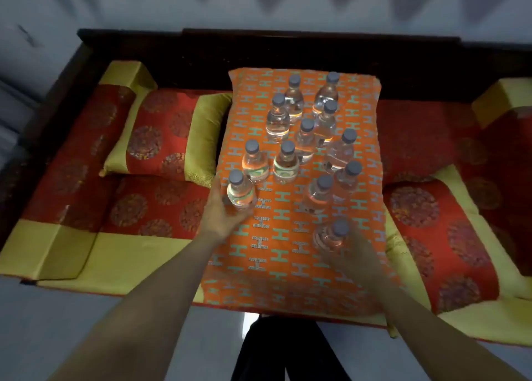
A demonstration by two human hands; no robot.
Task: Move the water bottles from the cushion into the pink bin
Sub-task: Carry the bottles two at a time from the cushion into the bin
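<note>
The left hand (pixel 221 212) grips a full water bottle (pixel 240 192) at the left edge of the orange cushion (pixel 273 268); the right hand (pixel 355 255) (blurred) holds a second bottle (pixel 331 236) nearer. Ten other bottles (pixel 305 143) stand on the cushion.

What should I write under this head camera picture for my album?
Left hand grips the front-left bottle, right hand the nearest bottle, at the orange cushion.

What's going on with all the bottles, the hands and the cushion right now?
Left hand, grips the left bottle.
Right hand, holds the near bottle, blurred.
Ten other bottles, standing capped on the cushion.
Pink bin, not in view.
</note>
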